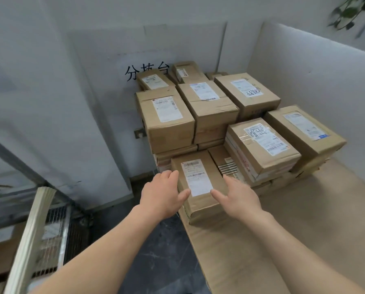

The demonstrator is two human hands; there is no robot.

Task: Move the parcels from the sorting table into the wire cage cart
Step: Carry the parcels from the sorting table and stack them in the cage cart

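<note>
Flanking the nearest parcel, left hand and right hand, fingers spread, nothing held; stacked parcels just behind.

Parcel-sorting rm: labelled ctns on table, wall sign, wire cage cart.

Stacked brown cardboard parcels partly hide the black wall characters (label print too small to read); the blurred metal wire cage cart is cut off lower left.
</note>
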